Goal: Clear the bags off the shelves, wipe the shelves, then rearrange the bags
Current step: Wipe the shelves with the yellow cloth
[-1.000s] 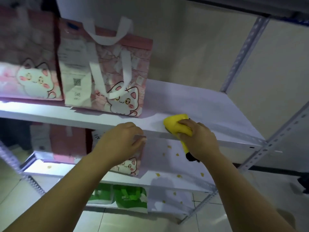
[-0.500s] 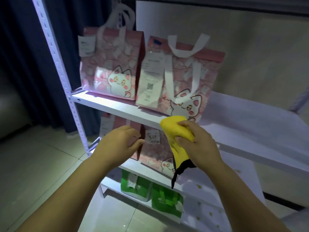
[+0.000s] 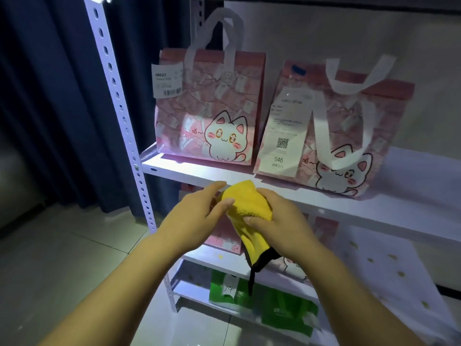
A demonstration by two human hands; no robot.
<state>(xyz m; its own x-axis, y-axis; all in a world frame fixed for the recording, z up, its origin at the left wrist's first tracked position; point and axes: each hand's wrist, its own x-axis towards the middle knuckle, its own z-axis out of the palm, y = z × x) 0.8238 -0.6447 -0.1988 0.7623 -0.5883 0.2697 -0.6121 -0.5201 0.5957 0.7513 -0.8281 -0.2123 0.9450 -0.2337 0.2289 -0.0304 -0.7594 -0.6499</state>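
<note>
Two pink cat-print bags stand upright on the upper white shelf (image 3: 189,174): the left bag (image 3: 207,108) by the post, the right bag (image 3: 331,131) with a long receipt on it. In front of the shelf edge I hold a yellow cloth (image 3: 245,203) with a black underside between both hands. My right hand (image 3: 279,221) grips the cloth from the right, thumb on top. My left hand (image 3: 197,213) pinches its left edge with thumb and fingers. The cloth's tail hangs down below my right hand.
A perforated white post (image 3: 119,113) stands at the left, with a dark blue curtain (image 3: 50,96) behind it. More pink bags (image 3: 224,239) sit on the shelf below and green bags (image 3: 274,305) on the lowest one. The shelf's right part (image 3: 419,186) is bare. Grey tiled floor at left.
The view swung left and nearer the bags. My right hand lifted the cloth off the shelf, and my left hand came over and took hold of its left edge.
</note>
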